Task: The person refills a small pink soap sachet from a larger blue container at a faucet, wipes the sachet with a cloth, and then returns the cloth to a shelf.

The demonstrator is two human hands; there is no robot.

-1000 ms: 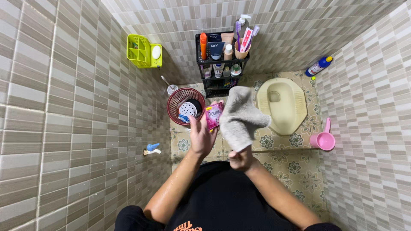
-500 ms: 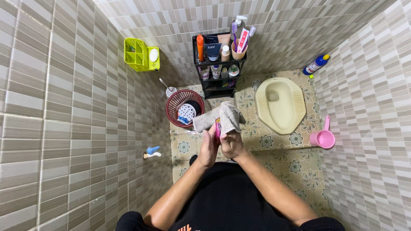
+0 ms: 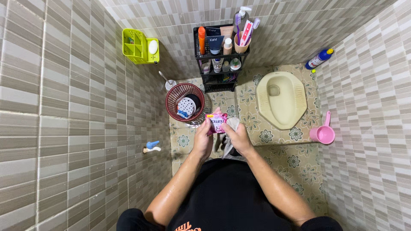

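The fingers of the left hand (image 3: 202,137) are curled onto the left edge of a small pink plastic sachet (image 3: 216,121), and the fingers of the right hand (image 3: 238,137) pinch its right edge, so the sachet is held flat between both hands, near the person's chest. A grey terry cloth (image 3: 228,145) hangs bunched under the right hand, caught between palm and fingers.

Just beyond the hands, to the far left, a round red plastic basket (image 3: 173,96) stands on the patterned floor tiles with a perforated white disc inside. Farther off, against the far wall, a black tiered rack (image 3: 220,57) carries bottles, tubes and a cup of toothbrushes. To the right lies a pale yellow squat toilet pan (image 3: 282,100), with a pink plastic dipper (image 3: 323,134) on the floor beside it at the right wall. A lime green soap caddy (image 3: 139,46) hangs on the left wall.
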